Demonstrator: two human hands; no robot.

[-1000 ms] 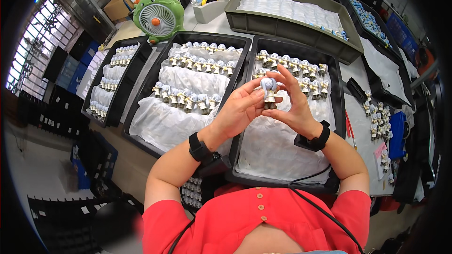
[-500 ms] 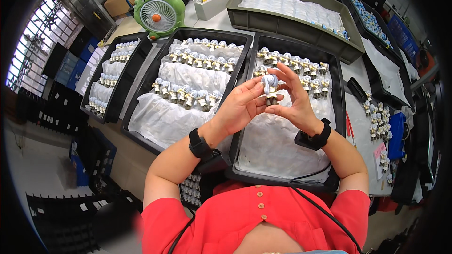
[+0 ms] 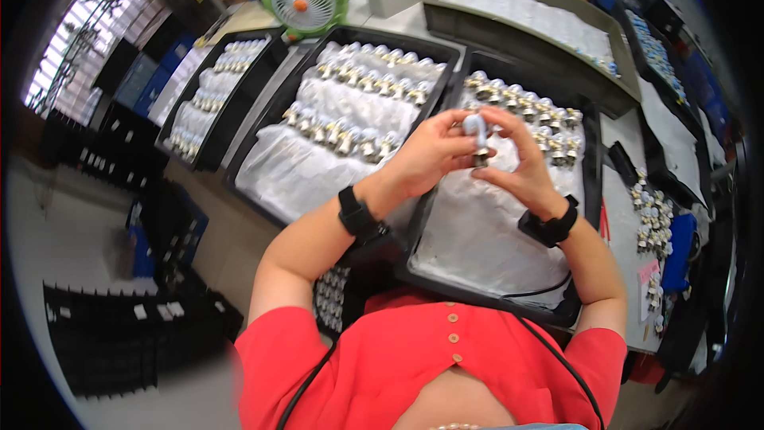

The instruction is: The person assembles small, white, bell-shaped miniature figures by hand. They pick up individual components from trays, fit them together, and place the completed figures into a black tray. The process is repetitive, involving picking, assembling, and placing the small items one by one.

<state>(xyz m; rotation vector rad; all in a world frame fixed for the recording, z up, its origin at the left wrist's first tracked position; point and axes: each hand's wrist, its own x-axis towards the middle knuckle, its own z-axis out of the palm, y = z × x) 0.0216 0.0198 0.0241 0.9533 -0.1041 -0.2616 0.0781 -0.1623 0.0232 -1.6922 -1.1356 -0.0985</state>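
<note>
Through the head view, I took the large rectangular black plastic tray beneath the hands as my landmark. Above it, the person's bare left hand held a small painted figurine with pale blue-grey hair, head uppermost, fingers closed narrowly on its side. The bare right hand curved wide around it, fingertips by the head, thumb by the feet; I could not tell whether they pressed. Similar little figurines sat in rows at the tray's far end. Beyond the tray, I saw an olive-grey plastic crate.
</note>
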